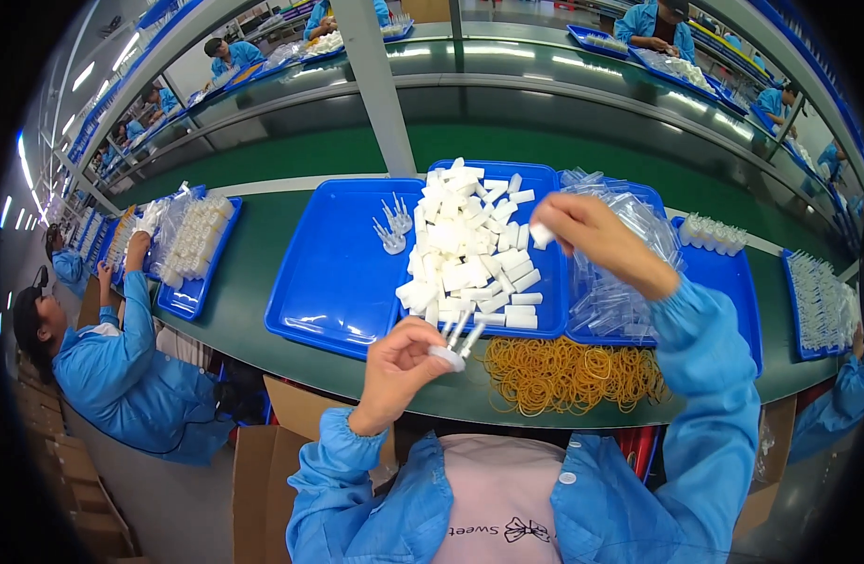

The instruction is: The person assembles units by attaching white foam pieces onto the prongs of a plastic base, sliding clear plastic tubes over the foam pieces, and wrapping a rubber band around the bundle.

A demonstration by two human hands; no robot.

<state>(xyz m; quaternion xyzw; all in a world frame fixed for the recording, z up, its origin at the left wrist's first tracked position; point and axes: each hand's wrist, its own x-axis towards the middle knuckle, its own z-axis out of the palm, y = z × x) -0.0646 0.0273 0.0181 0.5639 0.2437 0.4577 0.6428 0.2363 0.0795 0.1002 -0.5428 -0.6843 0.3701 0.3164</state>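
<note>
My left hand [399,371] is closed around a small bundle of white plastic tubes with caps [455,340], held just above the table's near edge. My right hand [591,240] is raised over the trays and pinches one small white block [542,234] between its fingertips. Below it a blue tray [333,282] holds a heap of white blocks [469,249] on its right half and two small bundles of tubes [392,230] near its far side. A pile of yellow rubber bands [563,371] lies on the green table close to my chest.
A second blue tray [723,282] to the right carries clear plastic bags [620,244] and a row of white pieces [712,232]. A person in blue works at the left with another tray [192,244]. Cardboard boxes [263,461] stand below the table edge. More workers sit across the conveyor.
</note>
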